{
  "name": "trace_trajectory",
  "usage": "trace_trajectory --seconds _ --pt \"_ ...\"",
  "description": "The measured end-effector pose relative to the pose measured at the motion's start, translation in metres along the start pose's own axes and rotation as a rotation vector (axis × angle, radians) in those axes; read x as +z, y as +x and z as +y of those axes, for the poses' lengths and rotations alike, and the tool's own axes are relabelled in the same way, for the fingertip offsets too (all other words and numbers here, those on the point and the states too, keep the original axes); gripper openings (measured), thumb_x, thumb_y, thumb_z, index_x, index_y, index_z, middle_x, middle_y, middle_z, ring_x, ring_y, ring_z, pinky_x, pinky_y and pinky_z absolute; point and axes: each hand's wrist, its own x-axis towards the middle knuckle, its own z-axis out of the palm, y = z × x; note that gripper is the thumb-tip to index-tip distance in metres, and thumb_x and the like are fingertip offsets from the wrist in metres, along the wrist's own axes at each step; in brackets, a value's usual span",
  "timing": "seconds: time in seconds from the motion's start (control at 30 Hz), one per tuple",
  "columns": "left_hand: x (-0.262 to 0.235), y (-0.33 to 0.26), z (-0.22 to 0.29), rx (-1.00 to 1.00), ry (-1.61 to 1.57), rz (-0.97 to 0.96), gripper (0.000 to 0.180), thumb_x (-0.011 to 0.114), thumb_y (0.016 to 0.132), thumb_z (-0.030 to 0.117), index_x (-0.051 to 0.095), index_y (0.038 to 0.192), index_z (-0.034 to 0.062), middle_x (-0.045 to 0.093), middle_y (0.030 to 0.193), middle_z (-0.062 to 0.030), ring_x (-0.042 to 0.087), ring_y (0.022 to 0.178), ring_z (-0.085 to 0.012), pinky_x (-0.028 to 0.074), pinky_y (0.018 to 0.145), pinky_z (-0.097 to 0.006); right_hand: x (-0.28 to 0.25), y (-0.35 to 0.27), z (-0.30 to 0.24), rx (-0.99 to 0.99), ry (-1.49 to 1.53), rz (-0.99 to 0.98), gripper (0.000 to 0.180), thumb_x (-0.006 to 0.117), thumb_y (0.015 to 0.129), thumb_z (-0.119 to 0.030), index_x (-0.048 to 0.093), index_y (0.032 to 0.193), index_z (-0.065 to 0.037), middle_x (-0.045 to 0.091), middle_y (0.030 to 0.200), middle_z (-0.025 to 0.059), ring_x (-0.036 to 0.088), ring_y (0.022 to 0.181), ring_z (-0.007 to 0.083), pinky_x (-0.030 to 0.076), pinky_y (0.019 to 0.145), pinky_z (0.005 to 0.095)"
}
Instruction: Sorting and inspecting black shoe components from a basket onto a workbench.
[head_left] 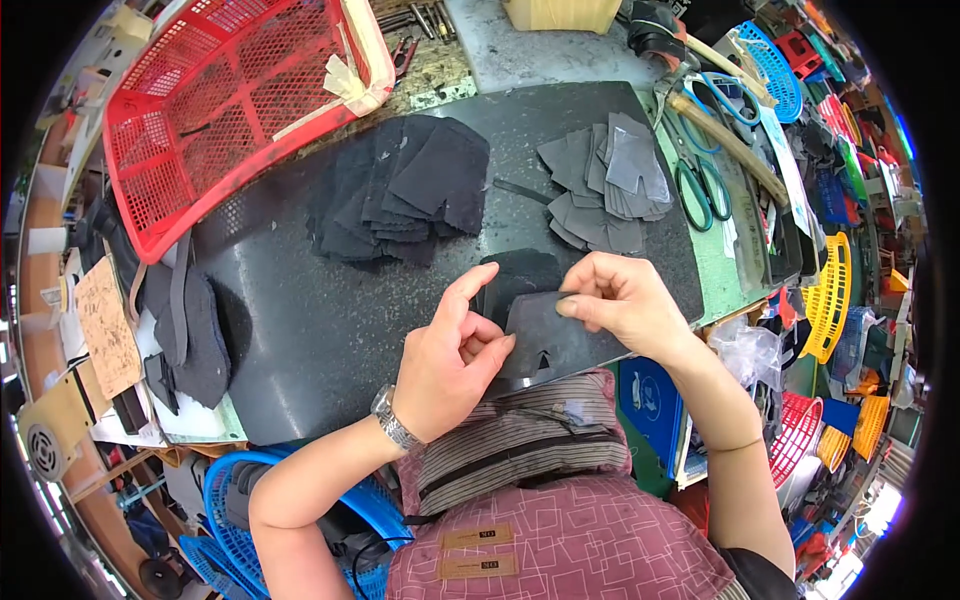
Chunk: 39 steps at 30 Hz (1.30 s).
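Note:
My right hand (pixel 625 305) pinches the upper right corner of a thin dark grey cut piece (pixel 550 333) between thumb and fingers. This piece has a small triangular notch near its lower edge. My left hand (pixel 450 355), with a watch on its wrist, is at the piece's left side. Its index finger is raised away from the thumb, whose tip is at or near the piece's edge. Just behind lie black pieces (pixel 520 270), partly covered. A pile of black cut pieces (pixel 410 190) lies farther left, and a pile of grey notched pieces (pixel 605 190) farther right.
Everything lies on a black board (pixel 300 330). A red plastic basket (pixel 240 120) stands at the far left. Green-handled scissors (pixel 703 190) and a wooden-handled hammer (pixel 725 145) are at the right. A blue basket (pixel 230 510) stands below the table edge.

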Motion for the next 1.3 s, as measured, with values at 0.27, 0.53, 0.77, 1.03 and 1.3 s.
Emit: trace_trajectory --seconds 0.27,0.53,0.77,1.03,1.3 --pt "0.002 0.008 -0.012 0.043 0.23 0.106 0.067 0.066 0.08 0.002 0.031 0.138 0.0054 0.063 0.069 -0.0054 0.06 0.059 -0.011 0.048 0.059 -0.025 0.01 0.012 0.014 -0.052 -0.102 0.069 0.025 0.069 0.08 -0.004 0.058 0.102 -0.001 0.052 0.067 -0.0051 0.047 0.059 0.0029 0.04 0.054 0.0195" --pt "0.007 0.011 -0.011 0.367 0.802 0.096 0.044 0.071 0.069 0.005 0.056 0.111 0.0081 0.062 0.074 -0.0079 0.061 0.062 -0.0282 0.05 0.055 -0.036 0.018 0.005 0.01 -0.273 -0.533 0.228 0.027 0.071 0.076 -0.008 0.055 0.098 -0.004 0.054 0.069 0.0051 0.054 0.058 0.015 0.044 0.055 0.0298" --pt "-0.067 0.076 0.019 0.771 1.119 0.207 0.024 0.07 0.067 0.007 0.064 0.09 0.0078 0.059 0.101 -0.0061 0.054 0.096 -0.0264 0.046 0.082 -0.04 0.03 0.02 -0.008 -0.722 -0.571 0.329 0.024 0.072 0.073 -0.011 0.058 0.092 -0.006 0.058 0.077 0.0073 0.059 0.069 0.0249 0.048 0.061 0.0351" --pt "-0.082 0.098 0.021 0.31 0.177 0.448 0.007 0.06 0.083 0.007 0.062 0.089 0.0023 0.067 0.086 -0.0112 0.064 0.082 -0.0261 0.05 0.073 -0.033 0.058 0.079 -0.027 -0.98 -0.715 0.313 0.035 0.066 0.078 -0.01 0.056 0.111 -0.005 0.058 0.113 0.0145 0.054 0.109 0.0331 0.045 0.093 0.0402" --pt "-0.002 0.003 0.005 1.004 1.097 -0.051 0.019 0.059 0.07 0.012 0.058 0.087 0.0019 0.062 0.1 -0.0158 0.061 0.088 -0.0258 0.052 0.071 -0.034 -0.037 0.095 -0.035 -0.634 -0.426 0.518 0.023 0.062 0.079 -0.008 0.064 0.102 -0.006 0.064 0.097 0.0113 0.064 0.088 0.0227 0.051 0.078 0.0322"
